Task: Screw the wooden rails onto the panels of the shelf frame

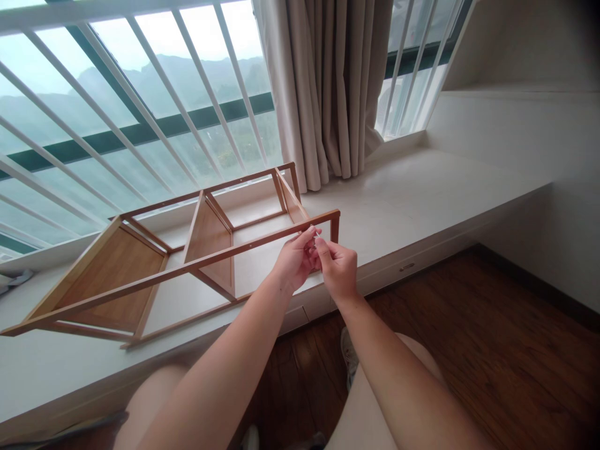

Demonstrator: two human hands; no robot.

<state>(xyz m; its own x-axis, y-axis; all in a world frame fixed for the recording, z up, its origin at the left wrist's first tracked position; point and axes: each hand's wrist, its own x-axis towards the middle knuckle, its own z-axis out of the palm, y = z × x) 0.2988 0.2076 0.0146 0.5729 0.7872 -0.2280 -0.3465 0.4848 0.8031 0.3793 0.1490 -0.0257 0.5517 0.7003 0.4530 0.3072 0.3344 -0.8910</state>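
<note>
A brown wooden shelf rack lies on its side on the white window ledge, its shelf panels standing on edge. Close to the right end of its upper rail, my left hand has its fingers curled, partly hidden behind the rail and the other hand. My right hand is closed in a pinch beside it, the two sets of fingertips meeting. Between them shows a small, thin, light-coloured piece, too small to name. Whether the left fingers also grip it is hard to see.
The white ledge runs along the window, with a drawer handle on its front. Beige curtains hang behind the rack, next to white window bars. Dark wooden floor lies below. Something grey rests at the far left.
</note>
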